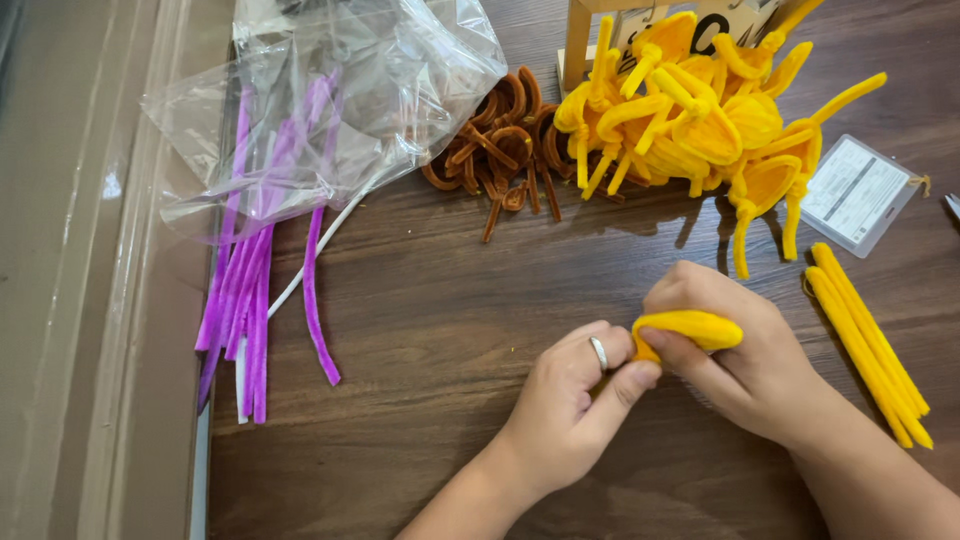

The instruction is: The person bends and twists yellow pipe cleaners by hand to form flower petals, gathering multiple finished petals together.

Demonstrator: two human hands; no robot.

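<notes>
Both hands meet over a dark wooden table (pixel 420 330), pinching a bent yellow pipe cleaner (pixel 690 328). My left hand (pixel 575 400), with a ring on one finger, grips its left end between thumb and forefinger. My right hand (pixel 745 355) curls over the folded loop and holds it from the right. Most of the pipe cleaner is hidden inside the fingers.
A pile of bent yellow pipe cleaner shapes (pixel 700 115) lies at the back, with brown curled ones (pixel 500 135) to its left. Straight yellow pipe cleaners (pixel 868 340) lie right. Purple pipe cleaners (pixel 245 300) spill from a clear plastic bag (pixel 330 100). A small plastic-sleeved card (pixel 855 195) sits far right.
</notes>
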